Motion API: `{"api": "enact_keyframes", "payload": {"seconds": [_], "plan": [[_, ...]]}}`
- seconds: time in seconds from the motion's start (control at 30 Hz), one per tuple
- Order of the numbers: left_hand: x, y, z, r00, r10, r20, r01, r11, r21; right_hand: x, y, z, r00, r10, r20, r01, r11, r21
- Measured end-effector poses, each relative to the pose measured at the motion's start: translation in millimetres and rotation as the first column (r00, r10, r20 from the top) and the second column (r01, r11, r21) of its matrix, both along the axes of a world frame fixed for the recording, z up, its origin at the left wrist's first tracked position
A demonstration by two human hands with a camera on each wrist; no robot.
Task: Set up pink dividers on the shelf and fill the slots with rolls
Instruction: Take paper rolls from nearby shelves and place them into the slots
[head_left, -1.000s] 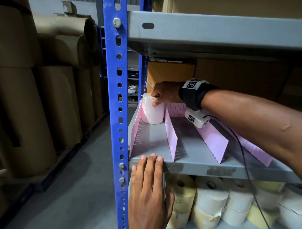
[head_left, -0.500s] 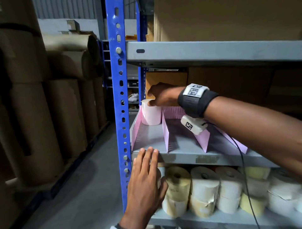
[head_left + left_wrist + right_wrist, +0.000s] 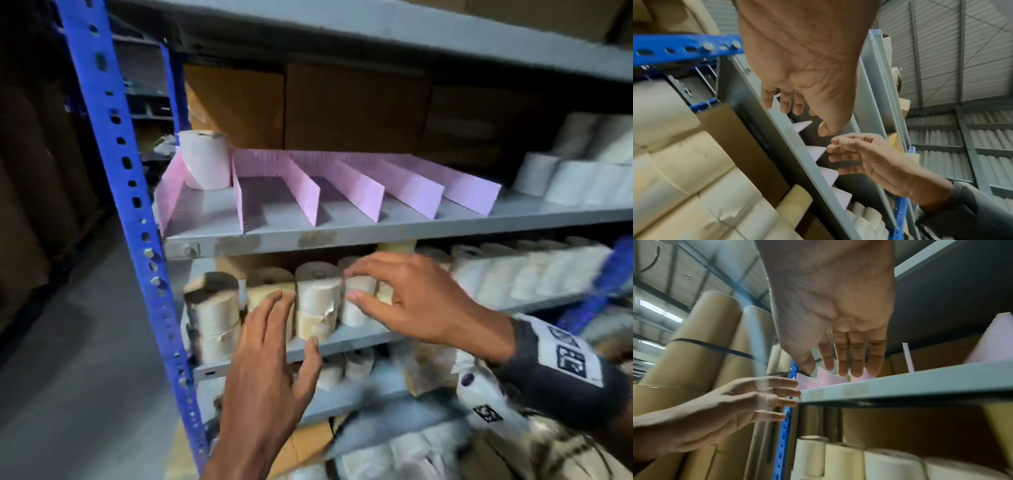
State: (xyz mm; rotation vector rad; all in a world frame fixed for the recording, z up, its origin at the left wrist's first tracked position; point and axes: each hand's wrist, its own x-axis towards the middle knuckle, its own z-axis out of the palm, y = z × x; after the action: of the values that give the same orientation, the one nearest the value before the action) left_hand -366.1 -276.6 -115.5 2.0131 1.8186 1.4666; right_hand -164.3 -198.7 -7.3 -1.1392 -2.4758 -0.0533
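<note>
Several pink dividers [image 3: 310,192] stand in a row on the grey shelf [image 3: 376,233]. One white roll [image 3: 205,159] stands upright at the back of the leftmost slot; the other slots hold nothing. Both hands are one level lower, in front of a row of cream rolls [image 3: 318,298]. My left hand [image 3: 294,318] is open with fingers spread, close to those rolls. My right hand [image 3: 351,286] is open too, thumb and forefinger apart on either side of a small roll [image 3: 358,308], holding nothing. In the wrist views the left hand [image 3: 801,118] and right hand [image 3: 826,366] show straight, bare fingers.
A blue perforated upright [image 3: 113,154] frames the rack's left side. More white rolls [image 3: 582,171] are stacked at the right of the divider shelf, brown cardboard boxes [image 3: 342,109] behind. Further rolls fill the shelves below. Large brown paper rolls [image 3: 694,353] stand left of the rack.
My right hand let go of the white roll in the leftmost slot and came down to the lower shelf. My left hand dropped from the shelf edge to the cream rolls.
</note>
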Motion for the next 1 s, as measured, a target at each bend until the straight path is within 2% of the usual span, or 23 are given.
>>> {"api": "enact_keyframes", "payload": {"seconds": [0.2, 0.33, 0.47, 0.67, 0.8, 1.0], "plan": [[74.0, 9.7, -7.6, 0.981, -0.191, 0.017, 0.192, 0.980, -0.058, 101.3, -10.0, -45.1, 0.971, -0.231, -0.067, 0.223, 0.969, -0.112], [142.6, 30.5, -6.6, 0.953, -0.304, 0.014, 0.304, 0.951, -0.057, 176.9, -11.6, -55.5, 0.924, -0.376, -0.070, 0.361, 0.918, -0.162], [225.4, 58.2, -7.6, 0.925, -0.376, 0.045, 0.379, 0.923, -0.070, 261.3, -2.1, -56.8, 0.883, -0.461, -0.088, 0.437, 0.876, -0.203], [354.4, 113.6, -0.2, 0.908, -0.406, 0.109, 0.414, 0.907, -0.074, 389.0, 33.4, -37.9, 0.838, -0.530, -0.125, 0.514, 0.846, -0.144], [412.5, 146.8, 9.4, 0.877, -0.464, 0.128, 0.476, 0.875, -0.090, 435.0, 58.4, -12.2, 0.823, -0.533, -0.195, 0.523, 0.846, -0.105], [480.0, 212.1, 43.7, 0.888, -0.453, 0.080, 0.452, 0.892, 0.020, 475.7, 121.4, 21.3, 0.813, -0.495, -0.307, 0.516, 0.857, -0.015]]}}
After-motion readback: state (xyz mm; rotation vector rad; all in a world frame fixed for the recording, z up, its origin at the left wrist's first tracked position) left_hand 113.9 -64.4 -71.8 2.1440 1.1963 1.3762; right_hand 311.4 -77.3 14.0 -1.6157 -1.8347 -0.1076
